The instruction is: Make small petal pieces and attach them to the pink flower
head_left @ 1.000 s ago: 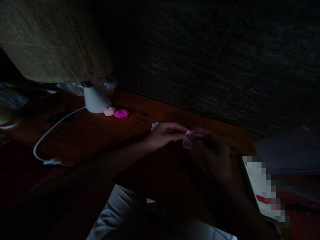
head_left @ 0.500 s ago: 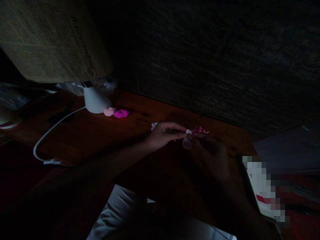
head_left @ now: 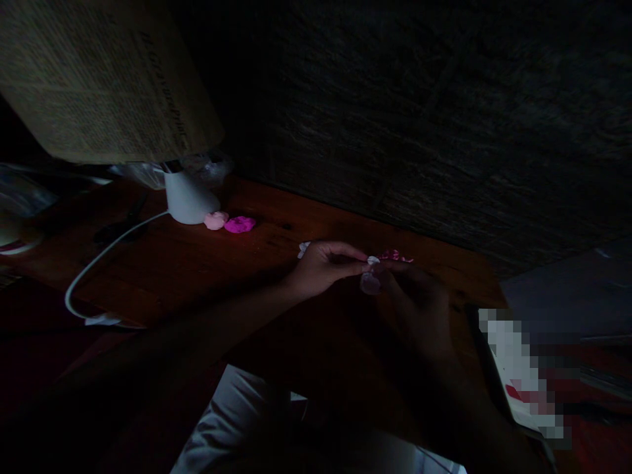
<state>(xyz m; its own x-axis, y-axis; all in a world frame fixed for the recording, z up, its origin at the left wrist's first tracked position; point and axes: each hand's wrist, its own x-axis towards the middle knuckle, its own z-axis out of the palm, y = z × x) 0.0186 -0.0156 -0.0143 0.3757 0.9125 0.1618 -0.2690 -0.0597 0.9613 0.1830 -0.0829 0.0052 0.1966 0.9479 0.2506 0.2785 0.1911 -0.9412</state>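
Dim light; right of centre in the frame, left hand (head_left: 320, 268) has thumb and forefinger nearly closed, pinching a small white lump (head_left: 373, 261) above the wooden table (head_left: 276, 227), a translucent pale piece (head_left: 370, 284) just below it. Right hand (head_left: 422, 306) meets the lump from the right, fingers bent, too dark to tell its hold; pink strands (head_left: 392, 254) just beyond its fingertips. Left of centre, pale pink lump (head_left: 216, 220) and magenta lump (head_left: 239, 224) touch, beside the white lamp base (head_left: 187, 197).
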